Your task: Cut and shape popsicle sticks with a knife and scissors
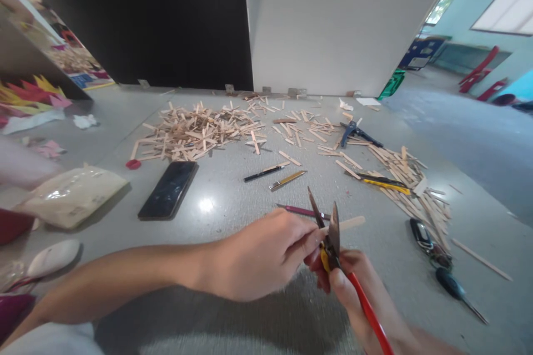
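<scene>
My left hand (266, 255) reaches in from the left, its fingers closed on a flat wooden craft stick (353, 223). The stick lies across the parted blades of red-handled snips (333, 236), with its rounded end sticking out to the right. My right hand (360, 294) is wrapped around the handles, blades pointing up and away from me. Part of the stick is hidden by my left fingers and the blades. Just beyond the hands lies a dark red pen-like tool (302, 211), partly covered by the snips.
A heap of craft sticks (195, 130) spreads at the back, and more sticks (433, 211) lie right. Around are a phone (169, 189), a yellow cutter (387, 183), a blue-handled tool (358, 133), keys (431, 244), a screwdriver (456, 288) and a mouse (54, 258). An upright panel (333, 22) stands behind.
</scene>
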`<state>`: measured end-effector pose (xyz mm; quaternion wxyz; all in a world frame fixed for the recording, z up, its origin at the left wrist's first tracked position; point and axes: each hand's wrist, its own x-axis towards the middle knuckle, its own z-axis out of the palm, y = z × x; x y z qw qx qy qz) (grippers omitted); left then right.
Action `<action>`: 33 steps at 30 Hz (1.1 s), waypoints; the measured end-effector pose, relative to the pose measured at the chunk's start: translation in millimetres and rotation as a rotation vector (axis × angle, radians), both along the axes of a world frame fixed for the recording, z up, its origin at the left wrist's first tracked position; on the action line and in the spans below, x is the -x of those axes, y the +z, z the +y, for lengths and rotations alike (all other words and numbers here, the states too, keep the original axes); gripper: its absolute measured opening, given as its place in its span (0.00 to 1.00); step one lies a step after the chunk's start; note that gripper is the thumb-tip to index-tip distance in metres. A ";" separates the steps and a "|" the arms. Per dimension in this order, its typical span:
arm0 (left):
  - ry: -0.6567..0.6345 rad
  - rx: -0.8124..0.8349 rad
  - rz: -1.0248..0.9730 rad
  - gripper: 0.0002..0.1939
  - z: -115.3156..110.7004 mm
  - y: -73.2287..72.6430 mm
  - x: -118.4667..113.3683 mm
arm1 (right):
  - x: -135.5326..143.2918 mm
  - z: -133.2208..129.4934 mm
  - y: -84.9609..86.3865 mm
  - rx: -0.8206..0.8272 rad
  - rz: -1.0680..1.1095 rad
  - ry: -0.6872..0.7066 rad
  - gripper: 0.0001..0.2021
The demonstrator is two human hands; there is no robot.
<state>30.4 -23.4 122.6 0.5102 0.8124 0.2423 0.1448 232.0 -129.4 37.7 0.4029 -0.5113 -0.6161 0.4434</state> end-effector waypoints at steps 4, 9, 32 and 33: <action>-0.051 -0.006 -0.023 0.19 4.0 0.3 2.4 | 2.3 0.0 -3.5 -0.058 0.109 0.007 0.31; -0.093 0.027 -0.058 0.17 4.8 -2.6 3.5 | 6.6 2.9 -2.0 -0.050 0.181 0.035 0.32; -0.024 0.024 0.038 0.23 -0.6 -3.3 -0.9 | 8.7 -3.3 0.9 0.039 0.065 -0.060 0.35; -0.017 0.021 0.047 0.22 -0.9 -3.6 -1.0 | 9.0 -3.8 1.2 0.041 0.062 -0.067 0.35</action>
